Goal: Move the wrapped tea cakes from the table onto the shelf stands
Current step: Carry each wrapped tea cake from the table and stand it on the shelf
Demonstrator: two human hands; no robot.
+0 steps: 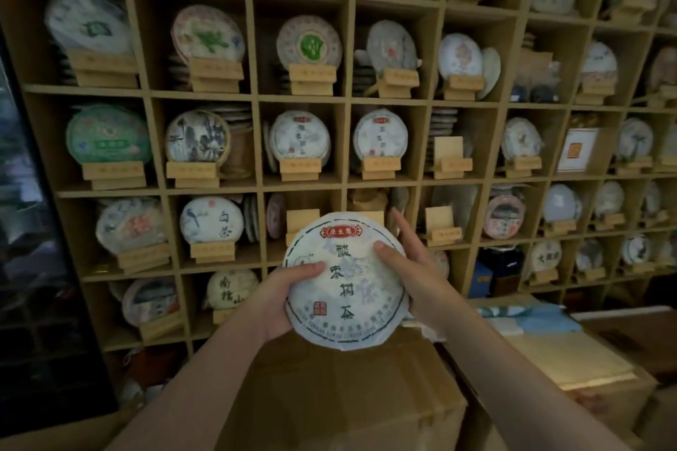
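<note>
We hold one wrapped tea cake (346, 280) up in front of the shelf (252, 99), face toward us and nearly upright, so its printed wrapper reads the way the displayed cakes do. Our left hand (282, 298) grips its lower left edge, thumb laid over the front and the other fingers hidden behind the paper; our right hand (410, 267) grips the upper right edge, thumb pressed on the face and fingers (397, 221) reaching round the rim toward the back. Gripping it on opposite sides keeps the disc steady and spares the thin wrapper from creasing. The cake hangs in the air above a cardboard box (329, 395), touching no stand yet. Just behind its top edge we see an empty wooden stand (302, 220) in the third row's cubby, and another bare stand (441, 225) one cubby to the right; the nearer one seems the likely target. We judge the next move to be a lift and forward reach, lowering the cake's bottom edge into the stand's lip and leaning it back.
</note>
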